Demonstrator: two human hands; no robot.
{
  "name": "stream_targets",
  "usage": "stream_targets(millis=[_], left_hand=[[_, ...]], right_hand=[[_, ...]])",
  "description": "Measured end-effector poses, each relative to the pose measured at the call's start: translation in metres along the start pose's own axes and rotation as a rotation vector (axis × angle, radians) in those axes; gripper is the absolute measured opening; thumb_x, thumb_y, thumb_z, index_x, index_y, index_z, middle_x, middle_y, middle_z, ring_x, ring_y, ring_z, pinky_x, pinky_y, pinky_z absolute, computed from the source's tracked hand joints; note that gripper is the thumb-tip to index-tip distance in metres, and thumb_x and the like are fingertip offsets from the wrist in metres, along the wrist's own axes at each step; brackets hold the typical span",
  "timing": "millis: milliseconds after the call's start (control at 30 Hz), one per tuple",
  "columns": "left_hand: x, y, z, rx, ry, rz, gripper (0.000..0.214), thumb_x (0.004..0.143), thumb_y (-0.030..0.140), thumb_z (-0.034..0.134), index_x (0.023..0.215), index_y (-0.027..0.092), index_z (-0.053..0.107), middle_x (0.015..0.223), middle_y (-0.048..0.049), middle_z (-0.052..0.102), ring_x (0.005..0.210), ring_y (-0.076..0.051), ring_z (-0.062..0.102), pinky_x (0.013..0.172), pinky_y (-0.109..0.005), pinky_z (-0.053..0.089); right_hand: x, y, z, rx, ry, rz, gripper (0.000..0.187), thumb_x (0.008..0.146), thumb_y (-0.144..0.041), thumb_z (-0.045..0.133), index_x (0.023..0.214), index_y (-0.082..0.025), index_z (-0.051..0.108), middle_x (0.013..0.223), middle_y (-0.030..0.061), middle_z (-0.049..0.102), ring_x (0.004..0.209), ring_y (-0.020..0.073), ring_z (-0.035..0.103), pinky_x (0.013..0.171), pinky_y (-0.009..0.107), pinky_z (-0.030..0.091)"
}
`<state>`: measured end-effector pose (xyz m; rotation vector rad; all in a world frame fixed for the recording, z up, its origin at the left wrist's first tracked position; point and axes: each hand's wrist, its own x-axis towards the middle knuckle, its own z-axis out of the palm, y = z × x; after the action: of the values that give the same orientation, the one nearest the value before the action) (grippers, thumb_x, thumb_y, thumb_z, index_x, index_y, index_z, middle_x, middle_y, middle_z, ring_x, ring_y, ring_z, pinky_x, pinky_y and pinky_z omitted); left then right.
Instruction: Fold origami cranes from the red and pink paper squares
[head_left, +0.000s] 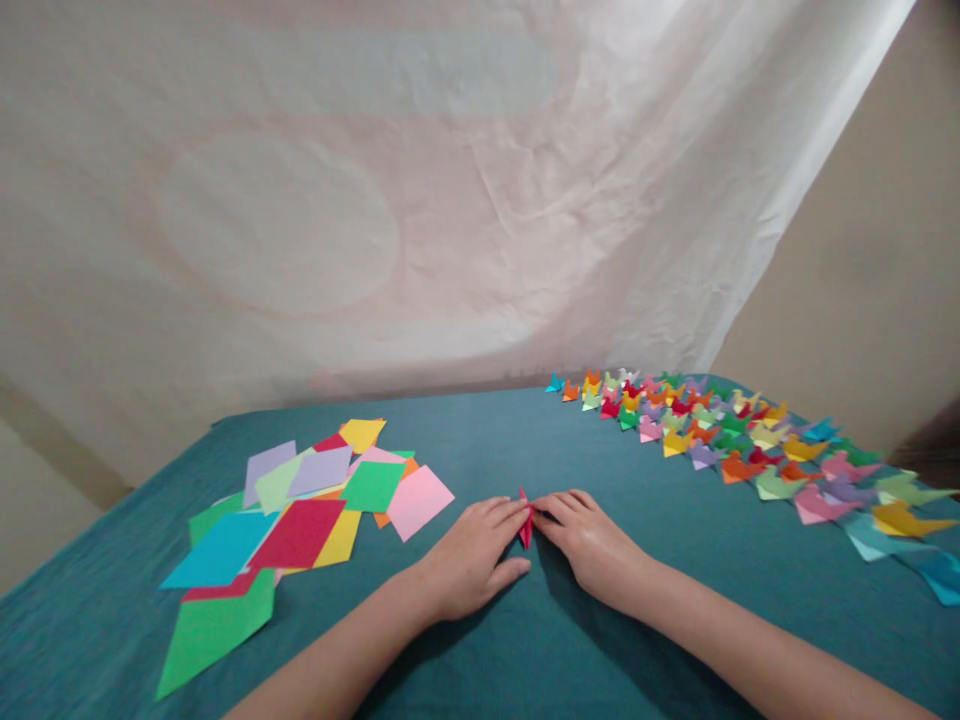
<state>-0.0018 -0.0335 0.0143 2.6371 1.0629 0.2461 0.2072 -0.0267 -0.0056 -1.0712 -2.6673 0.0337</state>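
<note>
A narrow piece of red folded paper (526,522) stands between my hands at the middle of the table, a thin point rising at its far end and another toward me. My left hand (484,548) pinches it from the left with the fingertips, its thumb held apart below. From the right, the fingertips of my right hand (589,540) press against the same paper. Parts of the folds are hidden behind the fingers.
Loose square sheets of coloured paper (300,535) lie overlapping at the left. Rows of small folded paper birds (739,468) in many colours cover the right side. A green cloth (480,430) covers the table, and a pale hanging sheet (450,220) stands behind it.
</note>
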Motion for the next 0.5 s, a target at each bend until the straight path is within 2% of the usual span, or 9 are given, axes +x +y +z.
stream_targets(millis=[133,300,500], left_hand=[[0.0,-0.003,0.002,0.015,0.009,0.015,0.052,0.091,0.04,0.045,0.137,0.018,0.034,0.142,-0.0095,0.038,0.13,-0.026,0.033,0.108,-0.044,0.027],[0.0,-0.005,0.003,0.04,0.019,0.027,0.051,0.091,0.041,0.043,0.137,0.02,0.035,0.142,-0.0085,0.038,0.129,-0.026,0.035,0.107,-0.043,0.028],[0.001,-0.006,0.002,0.049,0.03,0.036,0.049,0.092,0.04,0.043,0.136,0.021,0.036,0.14,-0.0079,0.041,0.127,-0.025,0.037,0.107,-0.043,0.028]], right_hand=[[-0.002,0.003,0.005,0.031,0.025,-0.005,0.039,0.083,-0.005,0.045,0.118,-0.017,0.057,0.118,0.0098,0.056,0.11,0.0212,0.047,0.094,0.037,0.036],[-0.004,0.007,0.013,0.095,0.13,0.008,0.04,0.083,-0.003,0.042,0.116,-0.017,0.059,0.116,0.0086,0.059,0.106,0.0196,0.049,0.093,0.036,0.038],[-0.006,0.007,0.014,0.105,0.233,-0.022,0.039,0.081,-0.002,0.043,0.112,-0.015,0.062,0.11,0.0091,0.063,0.101,0.0191,0.054,0.09,0.036,0.042]])
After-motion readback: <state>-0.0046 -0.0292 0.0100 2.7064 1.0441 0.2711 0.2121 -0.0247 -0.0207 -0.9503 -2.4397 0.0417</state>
